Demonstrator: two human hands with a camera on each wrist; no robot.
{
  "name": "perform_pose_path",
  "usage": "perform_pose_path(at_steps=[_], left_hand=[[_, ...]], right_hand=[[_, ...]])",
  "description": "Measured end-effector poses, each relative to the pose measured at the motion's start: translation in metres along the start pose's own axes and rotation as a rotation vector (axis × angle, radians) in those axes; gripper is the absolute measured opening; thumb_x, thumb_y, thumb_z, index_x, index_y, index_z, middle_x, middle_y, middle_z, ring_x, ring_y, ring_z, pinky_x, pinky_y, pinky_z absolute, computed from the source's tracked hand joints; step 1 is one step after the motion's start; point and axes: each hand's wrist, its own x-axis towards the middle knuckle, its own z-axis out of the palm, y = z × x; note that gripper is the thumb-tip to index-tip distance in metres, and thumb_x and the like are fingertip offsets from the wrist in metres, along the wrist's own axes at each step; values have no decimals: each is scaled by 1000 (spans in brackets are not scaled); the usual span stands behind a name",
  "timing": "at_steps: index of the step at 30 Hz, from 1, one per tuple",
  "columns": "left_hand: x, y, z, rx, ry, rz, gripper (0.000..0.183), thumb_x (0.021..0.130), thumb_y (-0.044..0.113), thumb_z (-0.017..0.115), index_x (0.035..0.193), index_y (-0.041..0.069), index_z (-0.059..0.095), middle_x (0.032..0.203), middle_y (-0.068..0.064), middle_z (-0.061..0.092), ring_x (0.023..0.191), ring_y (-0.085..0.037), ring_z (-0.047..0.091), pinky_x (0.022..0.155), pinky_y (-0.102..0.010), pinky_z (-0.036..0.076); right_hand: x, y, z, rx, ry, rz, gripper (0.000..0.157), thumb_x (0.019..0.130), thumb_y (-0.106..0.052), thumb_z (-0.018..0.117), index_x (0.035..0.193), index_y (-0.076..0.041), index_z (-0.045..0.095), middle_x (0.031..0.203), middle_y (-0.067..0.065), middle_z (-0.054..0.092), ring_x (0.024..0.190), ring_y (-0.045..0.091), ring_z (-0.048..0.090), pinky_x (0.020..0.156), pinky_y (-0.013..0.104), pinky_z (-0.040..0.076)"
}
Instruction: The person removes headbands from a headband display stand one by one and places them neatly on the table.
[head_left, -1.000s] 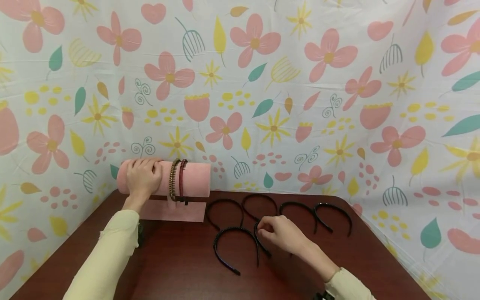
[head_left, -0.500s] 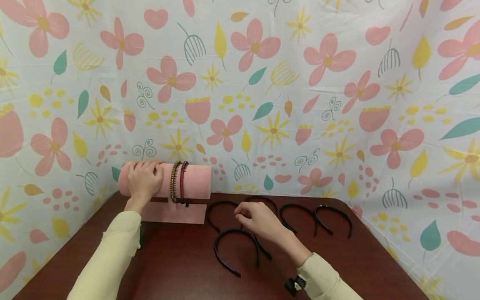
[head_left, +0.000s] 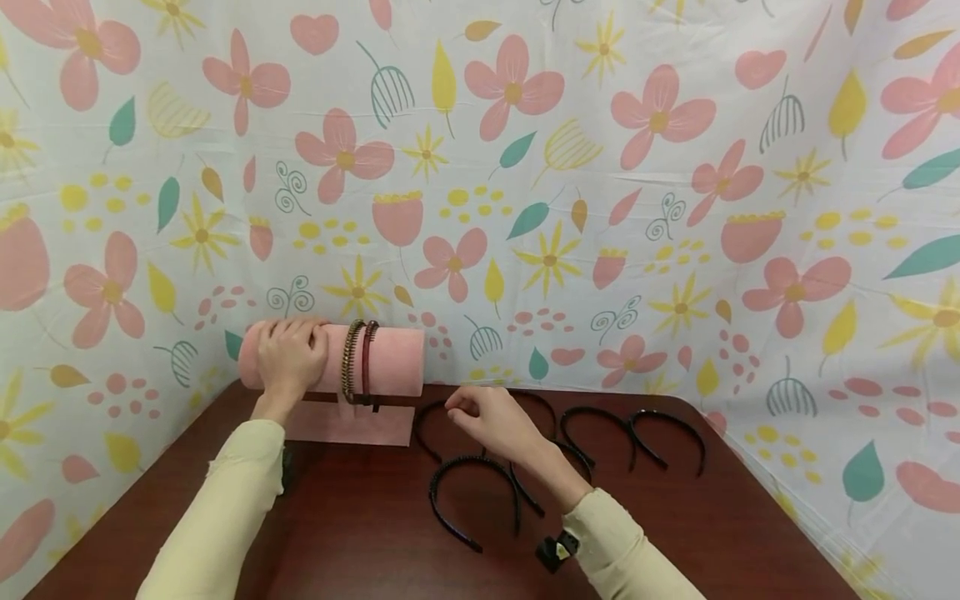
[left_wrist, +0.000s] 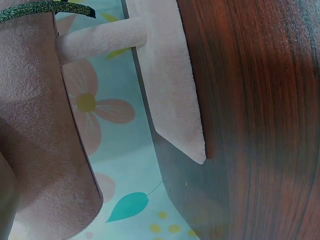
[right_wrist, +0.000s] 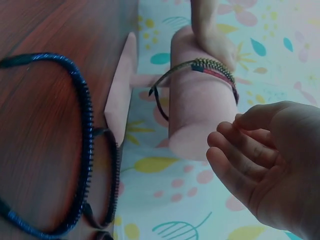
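Note:
A pink plush headband stand (head_left: pixel 396 360) stands at the back left of the table in the head view. My left hand (head_left: pixel 291 354) grips the left end of its roll from above. Around the middle of the roll sit a gold toothed headband (head_left: pixel 348 362) and a dark red headband (head_left: pixel 365 362), side by side. My right hand (head_left: pixel 493 421) hovers over the loose headbands, right of the stand. In the right wrist view its fingers (right_wrist: pixel 250 145) are loosely bent with nothing in them. Below it lies a blue-black toothed headband (right_wrist: pixel 86 112).
Several dark headbands rest on the brown table (head_left: pixel 352 533), including one at the far right (head_left: pixel 670 414) and one just left of it (head_left: pixel 592 410). One near the stand (head_left: pixel 420 433) is partly behind my right hand. A flowered cloth (head_left: pixel 480 192) hangs behind.
My right hand has moved left and away from me, from above the middle headbands to near the stand. My left hand keeps its grip on the stand.

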Motion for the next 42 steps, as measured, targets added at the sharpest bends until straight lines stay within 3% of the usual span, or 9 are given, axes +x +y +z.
perform_pose_path(at_steps=[16, 23, 36, 42], left_hand=[[1, 1, -2, 2, -2, -1, 32, 93, 20, 48, 95, 9, 79, 97, -12, 77, 97, -35, 67, 102, -51, 42], [1, 1, -1, 19, 14, 6, 33, 92, 20, 48, 93, 10, 79, 96, -10, 77, 96, -34, 68, 101, -50, 43], [-1, 0, -5, 10, -13, -19, 34, 93, 21, 47, 95, 10, 79, 99, -11, 77, 99, -34, 67, 102, -50, 42], [0, 1, 0, 18, -12, -6, 37, 93, 24, 44, 96, 10, 79, 98, -11, 77, 98, -35, 67, 101, -51, 42]], right_hand=[[27, -17, 16, 45, -20, -16, 18, 98, -22, 60, 109, -16, 72, 99, -5, 73, 86, 8, 66, 75, 25, 54], [41, -22, 27, 79, 10, -47, 18, 97, -20, 60, 108, -12, 72, 95, -4, 73, 83, 9, 67, 71, 23, 53], [58, -26, 51, 141, 18, -12, 19, 97, -24, 62, 111, -15, 71, 98, -4, 73, 82, 4, 65, 69, 20, 52], [68, -28, 59, 139, 29, 0, 19, 97, -23, 62, 112, -15, 71, 103, -2, 73, 86, 7, 67, 72, 21, 54]])
